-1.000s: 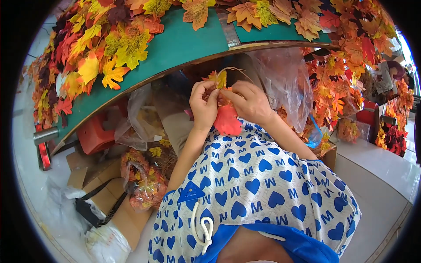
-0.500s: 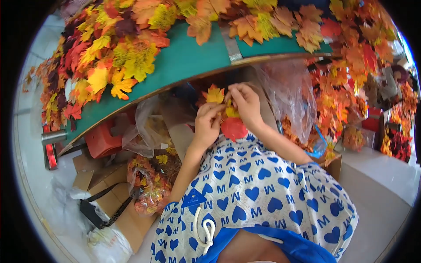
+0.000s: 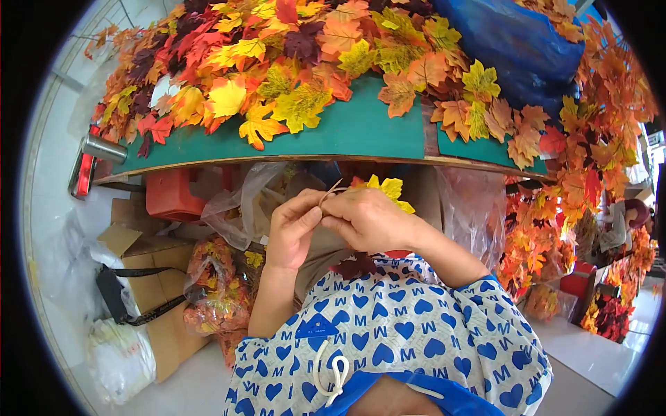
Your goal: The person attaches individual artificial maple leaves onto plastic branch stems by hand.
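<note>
Both of my hands meet in front of my lap, below the edge of the green table (image 3: 277, 149). The fingers of my left hand (image 3: 293, 225) are closed in a pinch on a thin brown stem (image 3: 331, 193). My right hand (image 3: 371, 218) pinches the same stem right beside them, its back toward me. Past the right hand's knuckles shows a yellow artificial maple leaf (image 3: 390, 191). A dark red artificial leaf (image 3: 355, 266) hangs below the hands against my patterned top. How these leaves join the stem is hidden by my fingers.
Loose artificial leaves (image 3: 229, 97) in several colours cover the table, with a blue plastic bag (image 3: 513, 52) at the back right. Under it are a red plastic bin (image 3: 170, 197) and clear plastic sheeting (image 3: 475, 215). At lower left stand a cardboard box (image 3: 163, 277) and a bag of leaves (image 3: 218, 298).
My hands have come together on the stem, with the right hand turned so its back shows. A red leaf visible before is now mostly hidden. The view has shifted, showing more tabletop.
</note>
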`<state>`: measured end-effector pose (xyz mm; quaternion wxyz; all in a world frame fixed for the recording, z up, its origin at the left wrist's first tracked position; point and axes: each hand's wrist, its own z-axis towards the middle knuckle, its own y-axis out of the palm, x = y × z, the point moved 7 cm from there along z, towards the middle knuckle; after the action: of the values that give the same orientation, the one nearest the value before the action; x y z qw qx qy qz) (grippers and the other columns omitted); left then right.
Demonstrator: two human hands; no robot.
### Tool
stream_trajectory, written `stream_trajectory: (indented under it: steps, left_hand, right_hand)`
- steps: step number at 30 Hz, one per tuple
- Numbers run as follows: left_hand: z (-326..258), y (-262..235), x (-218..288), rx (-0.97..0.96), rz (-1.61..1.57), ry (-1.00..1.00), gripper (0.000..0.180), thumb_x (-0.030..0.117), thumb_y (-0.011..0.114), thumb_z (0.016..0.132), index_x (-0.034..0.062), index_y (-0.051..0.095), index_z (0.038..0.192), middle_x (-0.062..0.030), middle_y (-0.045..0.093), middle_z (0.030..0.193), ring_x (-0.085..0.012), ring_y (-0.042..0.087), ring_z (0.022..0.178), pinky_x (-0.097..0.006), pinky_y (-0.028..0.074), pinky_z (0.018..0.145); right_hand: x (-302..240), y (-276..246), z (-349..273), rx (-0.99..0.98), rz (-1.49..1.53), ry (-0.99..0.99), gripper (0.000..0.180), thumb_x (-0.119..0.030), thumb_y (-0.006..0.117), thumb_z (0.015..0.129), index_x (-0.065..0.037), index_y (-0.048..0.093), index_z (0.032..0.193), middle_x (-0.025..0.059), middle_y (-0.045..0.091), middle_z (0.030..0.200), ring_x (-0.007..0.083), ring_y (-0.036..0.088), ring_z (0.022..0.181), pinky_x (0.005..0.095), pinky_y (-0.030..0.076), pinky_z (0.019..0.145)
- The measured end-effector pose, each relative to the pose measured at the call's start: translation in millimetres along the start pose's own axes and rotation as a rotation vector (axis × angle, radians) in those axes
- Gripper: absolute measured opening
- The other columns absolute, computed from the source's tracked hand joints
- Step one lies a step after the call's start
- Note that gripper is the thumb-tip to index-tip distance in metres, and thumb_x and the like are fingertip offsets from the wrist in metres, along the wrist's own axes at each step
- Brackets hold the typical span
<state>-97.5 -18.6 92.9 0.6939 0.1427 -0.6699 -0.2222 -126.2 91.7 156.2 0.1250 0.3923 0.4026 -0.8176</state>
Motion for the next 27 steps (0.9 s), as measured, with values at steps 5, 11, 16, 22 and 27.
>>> stream_trajectory:
  steps: [5, 11, 16, 22, 27]
  left_hand:
    - [-20.8, -41.2, -60.0, 0.163, -0.418, -0.343, 0.02, 0.007, 0.06, 0.086, -0.0015, 0.062, 0.103, -0.0081, 0.065, 0.098, -0.0169, 0.061, 0.089, -0.031, 0.047, 0.082]
    - [-25.8, -56.1, -132.5, 0.252, -0.497, -0.406, 0.013, 0.009, 0.06, 0.087, 0.0025, 0.062, 0.098, -0.0056, 0.063, 0.089, -0.0162, 0.06, 0.083, -0.029, 0.049, 0.078]
    - [-27.1, -45.2, -146.5, 0.187, -0.538, -0.49, 0.011, 0.009, 0.059, 0.088, 0.0043, 0.058, 0.099, -0.0027, 0.06, 0.086, -0.0144, 0.059, 0.08, -0.028, 0.05, 0.076]
    - [-13.4, -22.0, -134.3, 0.126, -0.505, -0.454, 0.015, 0.001, 0.059, 0.085, 0.0016, 0.056, 0.101, -0.0054, 0.06, 0.086, -0.0165, 0.061, 0.079, -0.029, 0.052, 0.075]
    - [14.5, -8.3, -118.7, 0.155, -0.437, -0.351, 0.021, -0.002, 0.058, 0.084, 0.0009, 0.056, 0.105, -0.0066, 0.061, 0.09, -0.0155, 0.062, 0.079, -0.027, 0.053, 0.074]
  right_hand:
    - [33.5, 43.7, -8.5, -0.068, -0.118, 0.036, 0.014, -0.014, 0.059, 0.078, -0.001, 0.057, 0.074, 0.0169, 0.059, 0.066, 0.036, 0.059, 0.065, 0.0445, 0.046, 0.059]
    - [48.4, -8.9, 1.3, -0.062, -0.197, 0.05, 0.012, -0.017, 0.061, 0.078, -0.005, 0.061, 0.073, 0.0145, 0.062, 0.072, 0.0326, 0.061, 0.069, 0.042, 0.048, 0.064]
    - [84.4, -97.7, 13.0, 0.189, -1.203, 0.283, 0.03, 0.0, 0.056, 0.071, -0.007, 0.057, 0.099, 0.0112, 0.052, 0.097, 0.0289, 0.054, 0.091, 0.0355, 0.05, 0.07]
    - [140.7, -139.9, -6.5, 0.31, -1.363, 0.425, 0.021, -0.003, 0.057, 0.072, -0.007, 0.056, 0.092, 0.0124, 0.05, 0.092, 0.0287, 0.054, 0.087, 0.0331, 0.051, 0.065]
    - [125.0, -161.4, -16.0, 0.604, -1.173, 0.227, 0.018, -0.003, 0.055, 0.077, -0.003, 0.058, 0.095, 0.0126, 0.058, 0.091, 0.0295, 0.058, 0.087, 0.0369, 0.05, 0.069]
